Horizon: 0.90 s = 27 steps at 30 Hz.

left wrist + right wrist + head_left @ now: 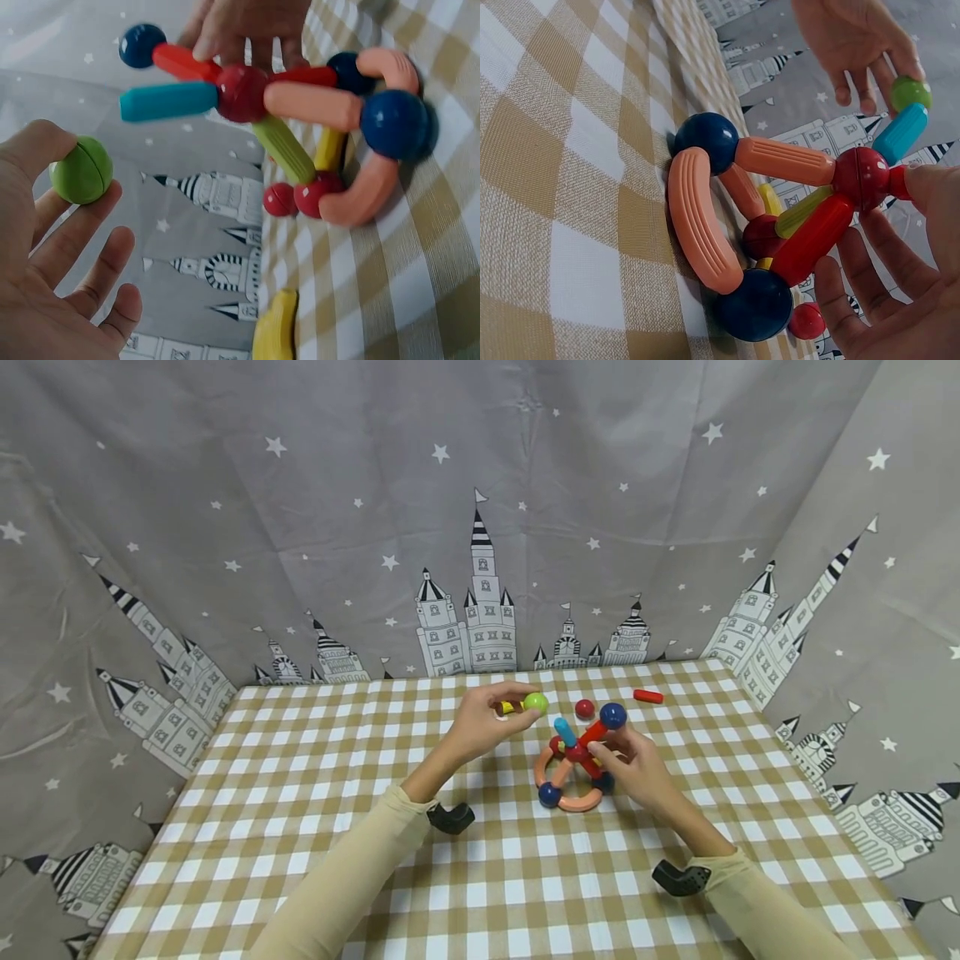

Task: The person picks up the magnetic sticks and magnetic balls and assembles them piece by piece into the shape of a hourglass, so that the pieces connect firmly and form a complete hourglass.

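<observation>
My left hand [480, 722] pinches a green ball [536, 702] between thumb and fingers, above the table and left of a magnetic stick-and-ball structure. The structure stands on a ring of curved orange sticks [697, 217] and balls, including blue balls [707, 144]. Straight sticks rise from it to a red ball [244, 93] at the top. From that ball a cyan stick [169, 101] points up with a bare end, apart from the green ball. A red stick [186, 63] beside it carries a blue ball [612, 716]. My right hand [641, 768] grips this red stick near the red ball.
A loose red ball [584, 709] lies behind the structure, and a short red stick [648, 696] lies farther right. Behind my left hand is a yellow piece [508, 707], partly hidden. The checked tablecloth [315, 760] reaches back to a grey castle-print curtain [337, 527].
</observation>
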Available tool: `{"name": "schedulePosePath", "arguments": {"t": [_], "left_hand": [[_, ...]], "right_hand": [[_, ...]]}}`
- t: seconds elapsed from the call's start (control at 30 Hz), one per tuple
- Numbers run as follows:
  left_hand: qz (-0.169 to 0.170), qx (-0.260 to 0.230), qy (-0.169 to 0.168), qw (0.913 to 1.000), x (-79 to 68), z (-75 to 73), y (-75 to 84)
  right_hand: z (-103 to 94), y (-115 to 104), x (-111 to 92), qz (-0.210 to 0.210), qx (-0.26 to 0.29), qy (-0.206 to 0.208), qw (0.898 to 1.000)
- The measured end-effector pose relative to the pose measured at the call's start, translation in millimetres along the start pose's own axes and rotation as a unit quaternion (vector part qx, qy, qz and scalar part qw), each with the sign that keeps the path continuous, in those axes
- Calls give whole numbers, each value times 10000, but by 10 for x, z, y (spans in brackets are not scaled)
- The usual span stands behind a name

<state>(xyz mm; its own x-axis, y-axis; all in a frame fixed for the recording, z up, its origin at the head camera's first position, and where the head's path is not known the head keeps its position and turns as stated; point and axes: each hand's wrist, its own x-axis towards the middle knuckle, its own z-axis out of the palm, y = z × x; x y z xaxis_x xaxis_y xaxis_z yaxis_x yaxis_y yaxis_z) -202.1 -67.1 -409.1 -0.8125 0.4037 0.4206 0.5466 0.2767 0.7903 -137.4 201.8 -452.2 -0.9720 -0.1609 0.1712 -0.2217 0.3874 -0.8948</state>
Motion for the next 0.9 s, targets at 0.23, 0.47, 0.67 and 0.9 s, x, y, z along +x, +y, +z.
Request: {"name": "schedulePosePath", "arguments": {"t": [0.23,0.47,0.67,0.9], "left_hand": [[34,-287,-205,9994,-26,59,120],[-74,-417,-271,9987,-25,124,131],[14,-430,-204,9989,-32,152,128],[12,-390,-171,9991,-42,165,148]], "right_hand": [[-5,-32,6,53,16,-5,10000],[-9,-15,19,23,28,-41,10000],[-15,5,24,14,59,-102,9999],[-10,-8,61,56,-2,-213,9998]]}}
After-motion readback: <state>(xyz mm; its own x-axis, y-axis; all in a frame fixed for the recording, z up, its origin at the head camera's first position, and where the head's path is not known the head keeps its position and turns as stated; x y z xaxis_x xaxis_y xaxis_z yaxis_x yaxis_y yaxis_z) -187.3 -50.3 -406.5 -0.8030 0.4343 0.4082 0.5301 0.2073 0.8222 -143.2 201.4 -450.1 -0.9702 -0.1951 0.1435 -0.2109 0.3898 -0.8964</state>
